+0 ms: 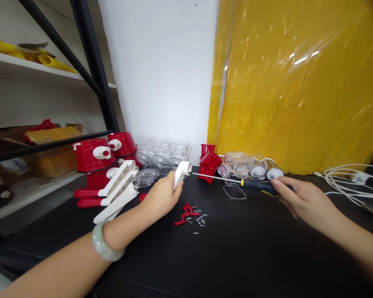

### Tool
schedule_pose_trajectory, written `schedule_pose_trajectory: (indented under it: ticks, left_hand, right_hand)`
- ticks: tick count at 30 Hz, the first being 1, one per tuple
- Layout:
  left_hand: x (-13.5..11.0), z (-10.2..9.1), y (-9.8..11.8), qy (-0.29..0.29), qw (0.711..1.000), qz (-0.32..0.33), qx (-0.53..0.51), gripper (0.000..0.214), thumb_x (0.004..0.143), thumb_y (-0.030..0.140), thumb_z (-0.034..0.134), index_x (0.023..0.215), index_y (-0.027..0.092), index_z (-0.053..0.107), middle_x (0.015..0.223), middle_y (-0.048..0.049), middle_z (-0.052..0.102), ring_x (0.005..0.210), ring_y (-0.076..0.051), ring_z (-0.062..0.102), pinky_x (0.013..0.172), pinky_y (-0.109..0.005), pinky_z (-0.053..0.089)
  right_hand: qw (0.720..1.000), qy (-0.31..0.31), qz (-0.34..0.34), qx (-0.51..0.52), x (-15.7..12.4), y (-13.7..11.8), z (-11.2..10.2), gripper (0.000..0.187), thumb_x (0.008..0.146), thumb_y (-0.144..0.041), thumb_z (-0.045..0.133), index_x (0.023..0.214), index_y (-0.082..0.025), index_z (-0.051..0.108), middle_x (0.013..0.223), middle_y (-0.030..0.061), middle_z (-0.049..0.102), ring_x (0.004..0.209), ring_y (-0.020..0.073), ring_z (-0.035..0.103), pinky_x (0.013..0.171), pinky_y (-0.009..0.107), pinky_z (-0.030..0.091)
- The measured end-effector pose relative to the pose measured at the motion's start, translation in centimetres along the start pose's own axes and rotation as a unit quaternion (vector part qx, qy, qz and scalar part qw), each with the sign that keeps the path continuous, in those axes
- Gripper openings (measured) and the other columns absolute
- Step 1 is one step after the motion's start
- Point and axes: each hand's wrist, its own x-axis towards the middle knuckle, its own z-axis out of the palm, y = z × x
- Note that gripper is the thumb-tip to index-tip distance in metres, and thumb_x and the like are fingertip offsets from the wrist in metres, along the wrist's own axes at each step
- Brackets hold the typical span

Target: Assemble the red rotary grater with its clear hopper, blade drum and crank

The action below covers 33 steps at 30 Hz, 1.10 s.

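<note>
My left hand (163, 193) is closed around a white plastic crank handle (182, 170), its hollow end facing right. In my right hand (301, 196) is a screwdriver (256, 185) with a dark grip and yellow collar, held level. Its thin shaft points left, and the tip is at or very close to the handle's end; whether a screw sits there is too small to tell. Below, small red plastic clips (186, 215) and several loose screws (201, 220) lie on the black table (236, 252). More white handles with red grips (112, 186) are stacked left of my left hand.
Red housings (95, 155) stand at the left beside a shelf rack (95, 70). Clear plastic cups (163, 151), red chutes (207, 163) and metal grater drums (272, 169) line the back. White cables (354, 182) lie coiled at the right.
</note>
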Motion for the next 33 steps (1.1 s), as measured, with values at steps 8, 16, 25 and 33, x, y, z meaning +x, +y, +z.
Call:
schedule_pose_trajectory:
  ticks: [8,16,25,33]
  left_hand:
    - [0.4,-0.3,-0.1,0.001,0.999,-0.022,-0.026,0.02,0.093,0.036,0.041,0.097,0.017,0.048,0.072,-0.0067,0.065,0.064,-0.023,0.065,0.06,-0.03,0.043]
    - [0.0,0.0,0.1,-0.005,1.0,-0.006,0.005,0.019,0.093,0.035,0.041,0.093,0.017,0.049,0.072,-0.0075,0.065,0.063,-0.023,0.064,0.057,-0.03,0.04]
    - [0.2,-0.4,0.2,0.002,1.0,-0.018,0.001,0.019,0.093,0.035,0.04,0.095,0.018,0.047,0.075,-0.0083,0.065,0.068,-0.024,0.064,0.059,-0.03,0.042]
    - [0.1,-0.5,0.3,0.014,0.999,-0.013,0.028,0.018,0.093,0.034,0.039,0.095,0.018,0.047,0.077,-0.0091,0.065,0.071,-0.025,0.065,0.061,-0.031,0.042]
  right_hand:
    - [0.986,-0.012,-0.071,0.153,0.3,0.9,1.2,0.044,0.086,-0.05,0.057,0.117,-0.023,0.041,0.067,-0.0027,0.061,0.059,0.0169,0.061,0.068,0.034,0.052]
    - [1.0,-0.004,-0.008,-0.012,-0.5,-0.6,0.0,0.041,0.087,-0.061,0.045,0.073,-0.023,0.051,0.038,-0.0035,0.048,0.037,0.0146,0.047,0.046,0.029,0.039]
    - [0.99,0.038,-0.106,0.083,-0.2,-0.2,0.8,0.045,0.082,-0.05,0.062,0.116,-0.026,0.046,0.074,0.0001,0.064,0.072,0.0207,0.066,0.072,0.035,0.053]
    - [0.999,-0.007,-0.045,-0.022,-0.2,0.1,0.5,0.035,0.088,-0.057,0.048,0.078,-0.023,0.053,0.044,-0.0022,0.054,0.045,0.0167,0.054,0.055,0.032,0.044]
